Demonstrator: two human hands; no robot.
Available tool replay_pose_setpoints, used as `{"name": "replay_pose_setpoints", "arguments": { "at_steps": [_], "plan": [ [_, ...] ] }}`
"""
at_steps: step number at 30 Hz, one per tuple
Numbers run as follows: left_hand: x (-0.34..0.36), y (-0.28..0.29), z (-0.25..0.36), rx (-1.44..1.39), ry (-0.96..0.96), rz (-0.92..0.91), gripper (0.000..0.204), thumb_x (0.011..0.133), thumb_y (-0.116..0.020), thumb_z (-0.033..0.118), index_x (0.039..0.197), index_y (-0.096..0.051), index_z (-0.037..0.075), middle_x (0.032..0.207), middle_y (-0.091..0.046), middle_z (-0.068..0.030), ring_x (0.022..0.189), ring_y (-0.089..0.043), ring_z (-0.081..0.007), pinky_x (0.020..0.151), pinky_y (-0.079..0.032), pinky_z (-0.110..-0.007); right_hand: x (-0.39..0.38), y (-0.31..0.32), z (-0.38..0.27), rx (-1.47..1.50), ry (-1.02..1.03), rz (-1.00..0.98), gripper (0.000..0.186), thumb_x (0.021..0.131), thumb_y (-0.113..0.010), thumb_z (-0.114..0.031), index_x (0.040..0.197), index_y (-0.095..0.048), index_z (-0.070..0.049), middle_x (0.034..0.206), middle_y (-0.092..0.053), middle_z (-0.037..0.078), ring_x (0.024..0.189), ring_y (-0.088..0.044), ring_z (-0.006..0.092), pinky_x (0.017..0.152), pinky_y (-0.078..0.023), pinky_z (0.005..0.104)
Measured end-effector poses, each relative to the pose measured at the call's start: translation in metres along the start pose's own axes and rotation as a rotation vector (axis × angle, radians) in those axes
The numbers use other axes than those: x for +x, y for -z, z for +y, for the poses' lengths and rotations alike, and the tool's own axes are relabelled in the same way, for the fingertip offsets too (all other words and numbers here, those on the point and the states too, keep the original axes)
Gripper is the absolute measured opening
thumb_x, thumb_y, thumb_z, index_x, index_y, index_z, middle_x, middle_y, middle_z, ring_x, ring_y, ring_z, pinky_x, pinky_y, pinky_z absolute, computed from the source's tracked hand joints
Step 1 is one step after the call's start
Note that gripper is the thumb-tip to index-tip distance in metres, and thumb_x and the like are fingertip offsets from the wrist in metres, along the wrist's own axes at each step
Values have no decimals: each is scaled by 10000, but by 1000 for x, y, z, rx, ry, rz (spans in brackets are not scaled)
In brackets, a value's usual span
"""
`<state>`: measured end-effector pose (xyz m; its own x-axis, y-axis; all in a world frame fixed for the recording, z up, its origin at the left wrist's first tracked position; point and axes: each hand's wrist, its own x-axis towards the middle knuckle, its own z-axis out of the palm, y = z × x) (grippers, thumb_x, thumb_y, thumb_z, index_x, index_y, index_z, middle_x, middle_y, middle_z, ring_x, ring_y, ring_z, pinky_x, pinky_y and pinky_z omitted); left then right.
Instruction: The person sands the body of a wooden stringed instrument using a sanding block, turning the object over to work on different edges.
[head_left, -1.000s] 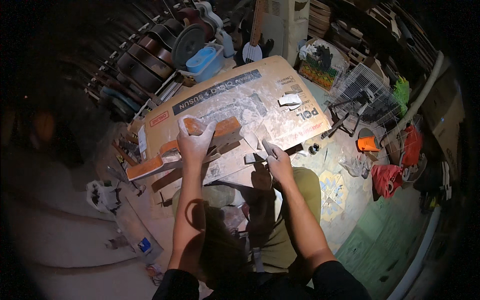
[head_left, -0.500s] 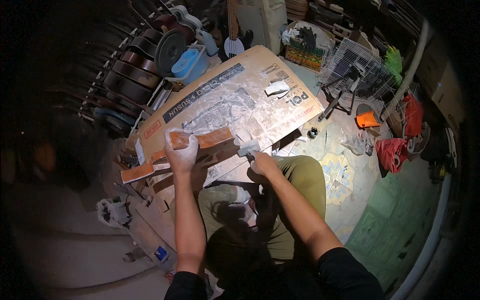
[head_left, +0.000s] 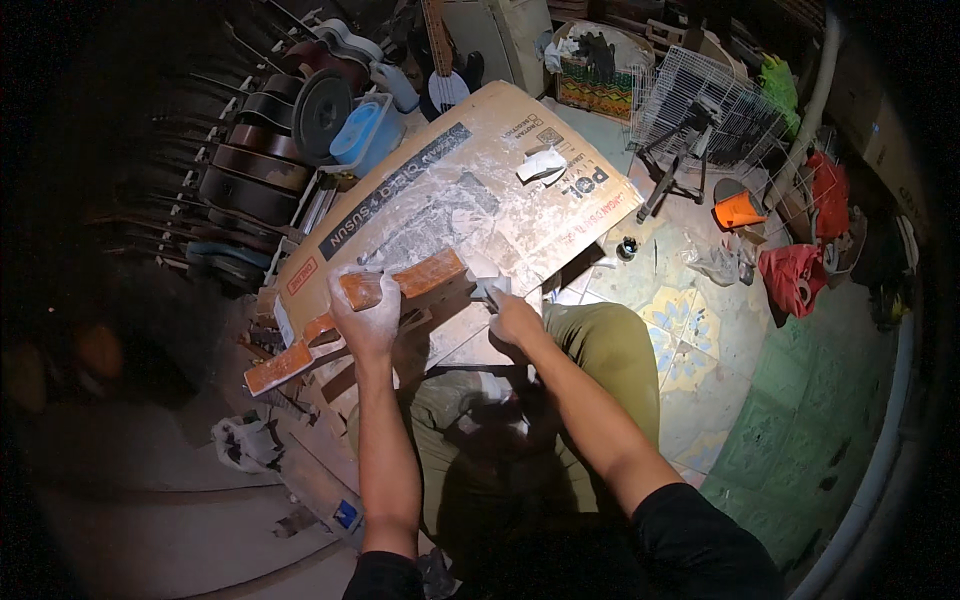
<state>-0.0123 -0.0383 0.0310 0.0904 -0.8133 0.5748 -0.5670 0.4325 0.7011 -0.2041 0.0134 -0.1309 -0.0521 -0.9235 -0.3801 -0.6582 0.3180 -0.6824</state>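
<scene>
My left hand [head_left: 370, 312], dusted white, is wrapped around a curved, orange-brown wooden piece [head_left: 432, 273] with a wavy outline. Its far end points up to the right, and a lower section reaches out to the left. The fingers of my right hand [head_left: 515, 322] close on a putty knife [head_left: 488, 288] with a flat grey blade. That blade is close to the right end of the wood; whether they touch, I cannot tell. Beneath both hands, a large cardboard sheet [head_left: 400, 160] is smeared with white powder.
A folded white scrap [head_left: 541, 167] lies on the cardboard. Guitar bodies [head_left: 250, 165] line the left, near a blue plastic tub [head_left: 370, 130]. To the right are a wire cage [head_left: 680, 85], a black stand [head_left: 680, 160], an orange container [head_left: 738, 209] and a red bag [head_left: 792, 277].
My right hand and the putty knife have moved slightly up and left, closer to the wood's end. The left hand keeps its hold. The whole view has shifted a little.
</scene>
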Motion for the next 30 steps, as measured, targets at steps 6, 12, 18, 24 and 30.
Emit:
{"name": "replay_pose_setpoints", "arguments": {
  "at_steps": [6, 12, 18, 24, 30],
  "plan": [
    [0, 1, 2, 2, 69, -8, 310, 775, -751, 39, 1021, -563, 28, 907, -659, -99, 833, -657, -188, 794, -525, -326, -17, 3, -8, 21, -76, 186, 416, 801, -592, -131, 1209, -625, -57, 1088, -664, 265, 1024, -649, 427, 905, -520, 500],
    [6, 7, 18, -12, 31, 39, 290, 786, -741, 19, 1011, -560, 39, 918, -657, -73, 842, -651, -166, 797, -521, -316, -4, -11, 1, 198, 127, 29, 347, 813, -577, -128, 1140, -648, -35, 1079, -648, 276, 1006, -636, 458, 890, -511, 519],
    [2, 10, 12, 113, 27, -35, 284, 779, -740, 20, 995, -557, 45, 894, -657, -78, 820, -657, -182, 781, -521, -318, -13, -6, -12, 126, -37, 289, 301, 827, -563, -121, 1094, -623, 5, 1067, -643, 282, 1006, -630, 467, 891, -501, 543],
    [1, 5, -2, 109, 135, 9, 301, 770, -757, 72, 991, -555, 43, 861, -669, -109, 809, -682, -242, 768, -526, -350, -3, -13, -8, 207, 25, 71, 394, 828, -565, -124, 1200, -592, 2, 1217, -595, 262, 1115, -589, 448, 954, -481, 510],
    [3, 7, 5, 363, 157, -9, 343, 761, -766, 180, 1000, -557, 48, 875, -689, -157, 861, -700, -335, 796, -529, -412, -2, -13, -2, 180, -24, 283, 453, 840, -563, -110, 1279, -580, 1, 1294, -580, 238, 1182, -565, 424, 986, -468, 481]
  ]
}}
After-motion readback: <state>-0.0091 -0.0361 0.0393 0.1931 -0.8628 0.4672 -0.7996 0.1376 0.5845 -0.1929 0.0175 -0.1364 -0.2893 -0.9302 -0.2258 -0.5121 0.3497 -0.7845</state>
